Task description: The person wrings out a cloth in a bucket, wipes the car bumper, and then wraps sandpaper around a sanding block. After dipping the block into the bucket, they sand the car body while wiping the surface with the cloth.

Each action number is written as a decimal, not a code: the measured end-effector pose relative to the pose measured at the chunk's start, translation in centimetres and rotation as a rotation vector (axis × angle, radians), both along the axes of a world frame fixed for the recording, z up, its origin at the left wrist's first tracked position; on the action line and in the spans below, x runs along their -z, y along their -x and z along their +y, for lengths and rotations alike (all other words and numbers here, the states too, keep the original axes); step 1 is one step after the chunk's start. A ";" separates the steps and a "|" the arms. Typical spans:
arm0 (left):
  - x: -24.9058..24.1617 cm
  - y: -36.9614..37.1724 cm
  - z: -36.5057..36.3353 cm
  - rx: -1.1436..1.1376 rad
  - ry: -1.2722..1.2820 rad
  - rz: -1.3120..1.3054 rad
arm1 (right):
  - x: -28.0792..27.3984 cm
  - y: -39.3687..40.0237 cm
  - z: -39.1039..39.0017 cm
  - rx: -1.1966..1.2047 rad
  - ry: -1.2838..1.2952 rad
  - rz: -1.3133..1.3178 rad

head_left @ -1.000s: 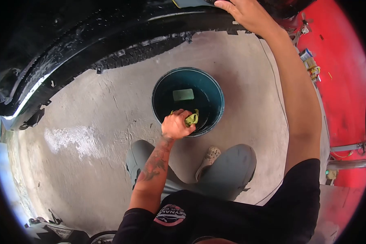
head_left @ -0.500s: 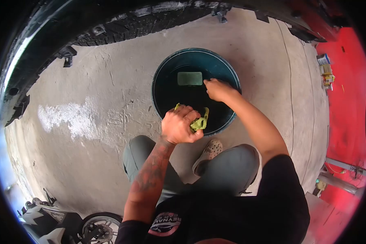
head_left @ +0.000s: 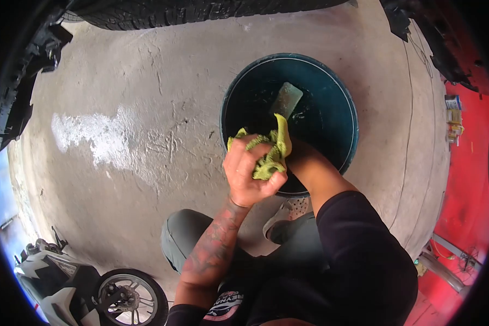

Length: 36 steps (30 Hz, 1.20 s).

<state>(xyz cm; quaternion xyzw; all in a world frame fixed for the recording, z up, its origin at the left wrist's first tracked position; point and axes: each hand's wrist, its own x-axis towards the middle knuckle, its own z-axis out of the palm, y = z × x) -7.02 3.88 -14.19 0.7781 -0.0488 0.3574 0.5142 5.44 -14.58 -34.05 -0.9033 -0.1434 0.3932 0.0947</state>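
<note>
My left hand (head_left: 248, 168) is closed around a crumpled yellow-green cloth (head_left: 268, 167), held over the near side of a dark teal bucket (head_left: 339, 89). One loose corner of the cloth sticks up past the fingers. Beside it, my right hand (head_left: 297, 152) reaches down into the shaded bucket, its fingers hidden behind the cloth and in the dark. Within the bucket, just beyond the cloth, a pale greenish rectangular piece (head_left: 288, 99) lies tilted; its material cannot be made out. Dark liquid with a few glints surrounds it.
A tyre (head_left: 201, 13) and dark vehicle parts (head_left: 35, 70) hang along the top and upper left. A motorcycle (head_left: 87, 293) stands at lower left. Whitish splotches (head_left: 98, 136) mark the concrete floor (head_left: 163, 70). Small containers (head_left: 453, 117) sit by a red surface (head_left: 481, 163) at right.
My right hand has moved from the bucket's far right side to behind the cloth. The pale rectangular piece has turned from level to slanted. The view has shifted; the left hand still grips the cloth.
</note>
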 end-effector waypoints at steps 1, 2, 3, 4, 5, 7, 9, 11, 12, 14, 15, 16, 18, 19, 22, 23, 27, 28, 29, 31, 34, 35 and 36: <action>-0.2 0.0 0.0 -0.022 0.050 0.009 | 0.1 -0.1 0.6 -0.019 0.017 -0.007; -0.5 0.1 0.1 -0.047 0.098 0.017 | 0.2 0.0 1.3 -0.041 0.036 -0.016; -0.7 0.0 0.3 -0.051 0.131 -0.002 | 0.1 -0.1 1.8 -0.057 0.054 -0.027; -0.7 0.1 0.5 -0.042 0.223 0.031 | -0.1 -0.3 2.2 -0.072 0.063 -0.036; -0.7 0.4 0.9 -0.031 0.312 0.062 | -0.3 -0.4 2.7 -0.083 0.072 -0.047; -0.5 0.8 2.1 -0.060 0.444 0.131 | -0.8 -0.9 3.3 -0.105 0.089 -0.064; -1.3 1.4 3.6 0.034 0.915 0.225 | -1.4 -1.6 3.6 -0.121 0.100 -0.087; -2.4 1.2 5.0 0.112 1.293 0.186 | -2.0 -2.5 3.5 -0.141 0.110 -0.120; -2.6 1.4 5.8 0.105 1.399 0.148 | -2.4 -2.9 3.1 -0.147 0.109 -0.142; -3.3 2.0 7.4 0.141 1.565 0.158 | -3.6 -3.8 1.6 -0.174 0.109 -0.198; -4.2 2.4 7.9 0.170 1.662 0.110 | -4.3 -4.2 0.8 -0.193 0.099 -0.226; -2.8 2.6 8.1 -0.058 1.661 0.137 | -4.7 -4.8 1.0 -0.230 0.069 -0.252; -2.1 2.5 8.2 -0.194 1.625 0.074 | -5.7 -6.0 0.0 -0.245 0.012 -0.293; -0.7 1.9 8.2 -0.159 1.648 -0.043 | -5.6 -7.3 0.1 -0.253 -0.011 -0.301; -1.2 0.4 9.1 -0.087 1.687 -0.120 | -5.3 -9.3 1.9 -0.243 0.007 -0.315; -1.0 0.3 9.7 -0.063 1.711 -0.136 | -5.5 -9.3 2.3 -0.239 0.026 -0.318; -1.7 1.1 10.1 -0.063 1.692 -0.107 | -6.6 -9.1 2.5 -0.211 0.058 -0.329; -1.5 1.3 10.3 -0.060 1.695 -0.094 | -6.9 -8.9 2.5 -0.213 0.063 -0.330; -1.4 1.5 10.3 -0.056 1.697 -0.077 | -7.1 -9.1 2.4 -0.210 0.061 -0.331; -1.8 1.5 10.4 -0.055 1.702 -0.054 | -7.6 -9.2 2.4 -0.211 0.063 -0.334; -2.1 1.3 10.7 -0.057 1.695 -0.045 | -8.4 -9.1 2.2 -0.210 0.061 -0.345; -2.0 1.2 10.5 -0.051 1.692 -0.051 | -8.6 -9.2 2.1 -0.217 0.062 -0.344; -1.8 1.1 10.5 -0.046 1.688 -0.056 | -8.8 -9.1 2.1 -0.228 0.059 -0.343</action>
